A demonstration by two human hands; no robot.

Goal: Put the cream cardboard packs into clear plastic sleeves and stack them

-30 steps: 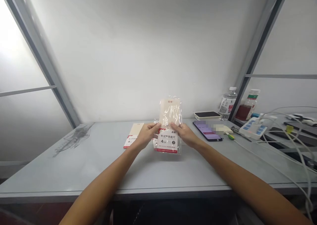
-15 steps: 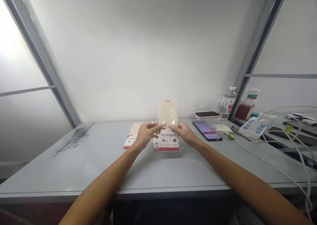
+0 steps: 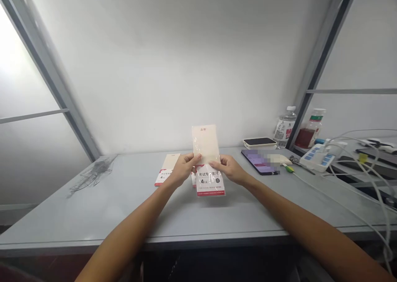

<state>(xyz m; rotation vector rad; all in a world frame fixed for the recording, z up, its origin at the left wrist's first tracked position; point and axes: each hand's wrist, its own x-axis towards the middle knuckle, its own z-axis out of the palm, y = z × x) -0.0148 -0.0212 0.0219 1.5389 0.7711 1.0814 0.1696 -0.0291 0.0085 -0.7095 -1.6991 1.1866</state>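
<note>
Both hands are closed on one packet: my left hand (image 3: 183, 169) pinches its left side and my right hand (image 3: 228, 169) pinches its right side, with the fingers curled over the front. The packet (image 3: 206, 143) is a flat cream card sealed in clear plastic, with a white and red label across its lower part showing a large 4 and Chinese print. I hold it up at a slant in front of me, over the grey table (image 3: 93, 216), and I cannot tell whether its lower end touches the top. Just behind it, a second packet (image 3: 167, 168) lies to the left with a matching red-edged label, and a third packet (image 3: 194, 180) shows only as a sliver between my hands. Off to the right, well apart from my hands, is a phone (image 3: 257, 162) with a purple screen, partly blurred out, and behind it sits a flat cream-edged device (image 3: 259, 142) with a dark top. Farther along are a water bottle (image 3: 284, 129) and a bottle of reddish liquid (image 3: 310, 127) — the second stands a little beyond the table's corner — plus a white power strip (image 3: 316, 158) trailing white cables (image 3: 372, 178).
</note>
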